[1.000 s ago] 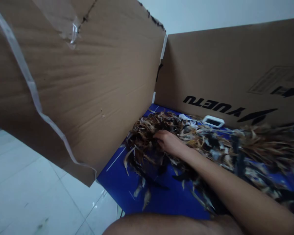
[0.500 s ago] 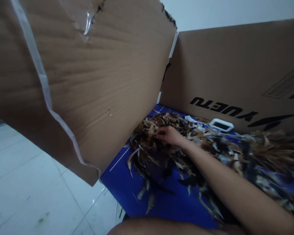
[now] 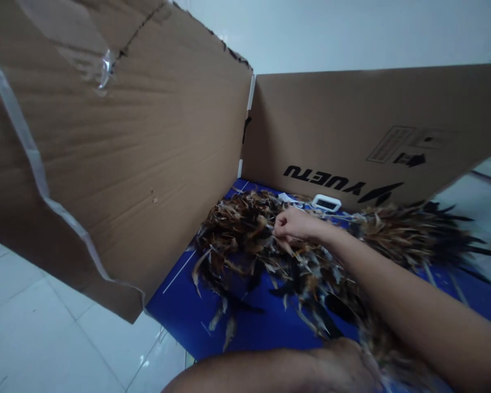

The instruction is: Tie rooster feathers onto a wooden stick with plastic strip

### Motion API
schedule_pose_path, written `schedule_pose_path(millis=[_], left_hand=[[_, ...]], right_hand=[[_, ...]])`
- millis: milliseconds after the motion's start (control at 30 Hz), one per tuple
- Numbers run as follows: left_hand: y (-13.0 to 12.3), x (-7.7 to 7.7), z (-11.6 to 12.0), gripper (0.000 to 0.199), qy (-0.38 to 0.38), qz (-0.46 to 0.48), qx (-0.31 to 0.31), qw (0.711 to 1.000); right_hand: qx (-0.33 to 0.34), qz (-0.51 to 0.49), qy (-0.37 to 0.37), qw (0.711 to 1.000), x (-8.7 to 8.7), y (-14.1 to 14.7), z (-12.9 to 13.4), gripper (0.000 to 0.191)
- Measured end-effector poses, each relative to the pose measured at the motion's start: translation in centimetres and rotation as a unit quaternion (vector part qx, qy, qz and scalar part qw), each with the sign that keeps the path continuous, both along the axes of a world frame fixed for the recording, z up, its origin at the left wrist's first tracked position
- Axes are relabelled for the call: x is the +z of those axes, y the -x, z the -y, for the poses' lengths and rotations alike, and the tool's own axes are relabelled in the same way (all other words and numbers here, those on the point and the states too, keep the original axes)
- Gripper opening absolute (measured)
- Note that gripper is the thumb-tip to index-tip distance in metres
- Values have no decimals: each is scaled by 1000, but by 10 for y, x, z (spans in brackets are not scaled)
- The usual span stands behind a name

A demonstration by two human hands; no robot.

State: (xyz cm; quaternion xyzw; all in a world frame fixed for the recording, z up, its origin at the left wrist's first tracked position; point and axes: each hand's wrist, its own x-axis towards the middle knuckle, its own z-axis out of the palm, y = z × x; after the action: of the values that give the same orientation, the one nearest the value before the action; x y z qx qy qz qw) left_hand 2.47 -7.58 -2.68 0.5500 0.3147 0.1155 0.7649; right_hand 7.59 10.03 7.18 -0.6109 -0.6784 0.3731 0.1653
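Note:
A heap of brown, black and cream feathers (image 3: 237, 218) is spread over a blue surface (image 3: 175, 305). My right hand (image 3: 297, 224) is over the heap with thumb and fingers pinched together on a feather, whose outline merges with those around it. At the bottom edge my left hand (image 3: 347, 363) lies low beside the loose feathers near my body. It is blurred and its fingers are hidden, so its grip does not show. To the right, a bundle of long brown feathers with dark tips (image 3: 401, 232) lies with its ends fanned outward.
Tall cardboard panels stand on the left (image 3: 147, 136) and at the back (image 3: 331, 120), meeting in a corner. A small white device with a dark screen (image 3: 326, 203) sits by the back panel, near white scraps (image 3: 288, 199). Pale floor tiles (image 3: 45, 333) show at the left.
The view has shifted, bringing the right-hand feather bundle and my left hand into sight. My right hand has moved a little rightward over the heap, its fingers now pinched.

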Motion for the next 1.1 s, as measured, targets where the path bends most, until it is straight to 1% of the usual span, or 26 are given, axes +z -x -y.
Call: schedule_pose_path(millis=[67, 100, 167, 233, 267, 333, 367, 433, 500, 533, 567, 633, 667, 733, 800, 833, 900, 967, 1033, 1100], left_hand=[[-4, -19, -16, 32, 51, 64, -10, 997], [-6, -28, -20, 33, 72, 69, -3, 995], [-10, -41, -21, 38, 86, 46, -17, 995], [-15, -48, -16, 41, 72, 12, -29, 997], [-17, -50, -14, 42, 59, -3, -30, 998], [-19, -50, -12, 41, 37, -30, -25, 999], [-20, -47, -11, 40, 27, -42, -22, 998], [-19, -38, -12, 34, 13, -58, -11, 998], [-17, -27, -12, 28, 3, -67, 7, 998], [-16, -21, -13, 27, 4, -74, -4, 997], [-15, -17, -13, 27, 2, -80, -1, 997], [-14, -11, -13, 23, 21, -67, 2, 998], [-14, -11, -13, 21, 29, -61, 6, 998], [-14, -13, -12, 20, 44, -47, 8, 998], [-15, -16, -10, 21, 51, -39, 12, 998], [-15, -18, -10, 21, 50, -38, 15, 998], [-16, -20, -9, 22, 39, -38, 17, 998], [-17, -20, -9, 22, 31, -40, 20, 999], [-17, -19, -9, 21, 39, -46, 24, 998], [-17, -17, -9, 23, 61, -54, 28, 996]], right_hand=[[12, 74, 3, 997, 1, -4, 5, 9], [16, 86, 13, 996, 1, -5, 8, 8], [26, 84, 34, 995, 4, -9, 13, 15], [49, 75, 45, 995, 7, -14, 17, 21], [62, 71, 47, 994, 9, -16, 19, 21], [79, 68, 40, 994, 14, -22, 24, 14], [87, 63, 31, 994, 17, -26, 28, 12], [100, 36, 5, 994, 25, -33, 41, 13], [102, -2, -15, 995, 37, -41, 62, 19], [98, -13, -15, 995, 43, -46, 75, 22], [94, -23, -11, 995, 48, -51, 89, 25], [105, -32, 14, 994, 53, -62, 119, 27], [115, -34, 34, 992, 52, -68, 133, 28], [131, -37, 77, 988, 43, -80, 158, 27], [142, -39, 102, 984, 25, -91, 177, 25], [141, -34, 100, 984, 14, -95, 185, 23], [123, -3, 67, 990, -6, -101, 197, 21], [94, 40, 28, 994, -20, -104, 205, 18], [68, 68, 3, 995, -28, -104, 209, 17], [41, 80, -12, 996, -33, -103, 212, 18]])
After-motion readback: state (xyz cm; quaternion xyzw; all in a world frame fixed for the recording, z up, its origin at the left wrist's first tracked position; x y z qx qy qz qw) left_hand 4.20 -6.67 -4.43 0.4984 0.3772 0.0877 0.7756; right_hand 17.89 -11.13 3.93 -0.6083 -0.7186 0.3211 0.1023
